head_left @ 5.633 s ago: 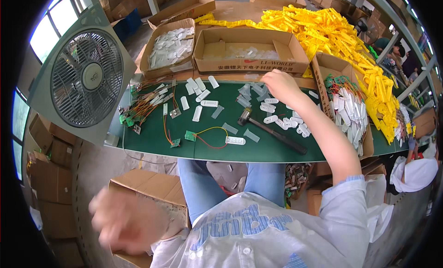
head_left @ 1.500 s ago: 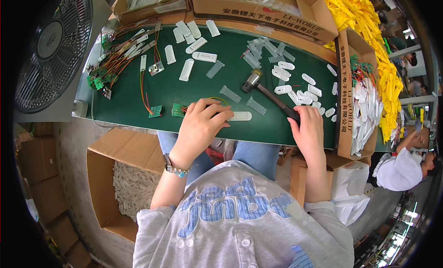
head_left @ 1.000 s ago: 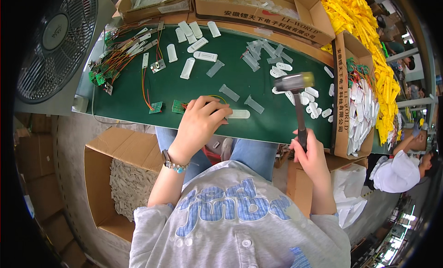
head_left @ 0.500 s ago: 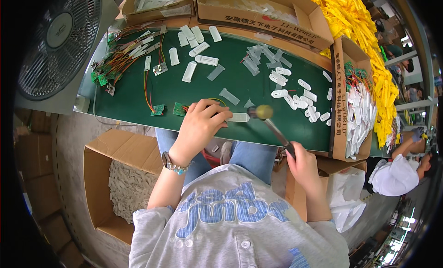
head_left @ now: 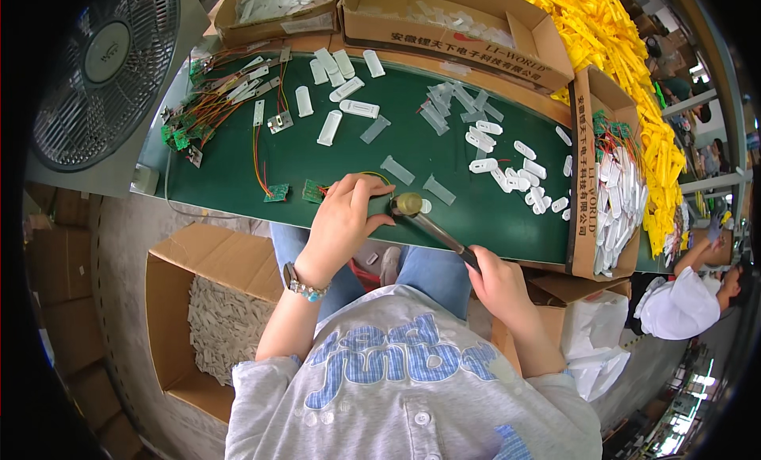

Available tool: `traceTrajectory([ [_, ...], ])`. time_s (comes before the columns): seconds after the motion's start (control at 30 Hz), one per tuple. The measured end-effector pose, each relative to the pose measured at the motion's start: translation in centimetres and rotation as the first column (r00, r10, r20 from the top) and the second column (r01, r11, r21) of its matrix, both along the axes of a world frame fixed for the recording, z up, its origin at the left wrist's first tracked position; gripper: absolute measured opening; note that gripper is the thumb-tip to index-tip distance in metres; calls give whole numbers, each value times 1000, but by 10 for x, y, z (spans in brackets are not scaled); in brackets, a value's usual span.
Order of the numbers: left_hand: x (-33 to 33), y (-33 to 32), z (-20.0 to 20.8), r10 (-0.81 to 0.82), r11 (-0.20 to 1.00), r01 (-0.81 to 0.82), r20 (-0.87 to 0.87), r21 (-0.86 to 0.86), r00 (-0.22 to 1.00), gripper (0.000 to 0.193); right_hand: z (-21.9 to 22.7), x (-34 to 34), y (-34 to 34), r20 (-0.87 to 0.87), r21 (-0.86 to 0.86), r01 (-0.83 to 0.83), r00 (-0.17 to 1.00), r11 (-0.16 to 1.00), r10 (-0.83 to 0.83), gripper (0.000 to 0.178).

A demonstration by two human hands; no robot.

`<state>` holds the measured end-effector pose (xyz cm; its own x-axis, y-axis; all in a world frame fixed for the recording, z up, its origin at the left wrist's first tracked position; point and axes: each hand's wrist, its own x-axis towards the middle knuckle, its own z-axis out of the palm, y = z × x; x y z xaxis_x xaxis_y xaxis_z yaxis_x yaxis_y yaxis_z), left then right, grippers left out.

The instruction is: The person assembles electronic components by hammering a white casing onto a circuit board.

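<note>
My right hand [head_left: 499,286] grips the dark handle of a hammer [head_left: 438,234]. The hammer's yellowish round head is over a white plastic casing [head_left: 426,206], covering most of it. Close to the table's front edge, my left hand [head_left: 346,213] holds that casing, thumb and fingers curled around its left part. A small green circuit board [head_left: 312,191] with thin wires lies beside the left hand. Another circuit board [head_left: 276,193], on long red and yellow wires, rests further left. Clear plastic strips [head_left: 398,170] lie just beyond the hands.
Several white casings [head_left: 329,128] and small white covers [head_left: 524,149] are spread over the green table [head_left: 261,72]. Wired boards [head_left: 178,135] pile up at the left near a fan [head_left: 107,52]. Cardboard boxes [head_left: 468,48] line the back; another box [head_left: 583,175] stands right. Yellow strips [head_left: 602,32] heap beyond.
The hammer head has moved left, from the casing's right end to beside my left fingers. My right hand has shifted left with it. My left hand stays nearly in place.
</note>
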<state>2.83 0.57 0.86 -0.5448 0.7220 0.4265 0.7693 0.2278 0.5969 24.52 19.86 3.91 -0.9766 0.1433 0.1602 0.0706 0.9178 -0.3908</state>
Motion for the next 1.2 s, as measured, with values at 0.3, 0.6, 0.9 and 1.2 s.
traceTrajectory([
  [0.3,-2,0,2,-11,1000,12,26,-18,1000,50,21,-19,33,-198,-191,122,967,974,-160,30],
  [0.6,3,2,3,2,1000,-3,-31,-17,1000,42,11,-74,33,-275,193,20,961,981,34,36],
  [0.9,-3,-24,26,226,968,-207,-132,142,965,25,-9,-133,-17,-430,173,-183,870,968,242,33],
  [1.2,-34,-47,-5,365,921,-388,-255,-43,895,36,127,-127,97,-718,436,267,678,859,154,27],
])
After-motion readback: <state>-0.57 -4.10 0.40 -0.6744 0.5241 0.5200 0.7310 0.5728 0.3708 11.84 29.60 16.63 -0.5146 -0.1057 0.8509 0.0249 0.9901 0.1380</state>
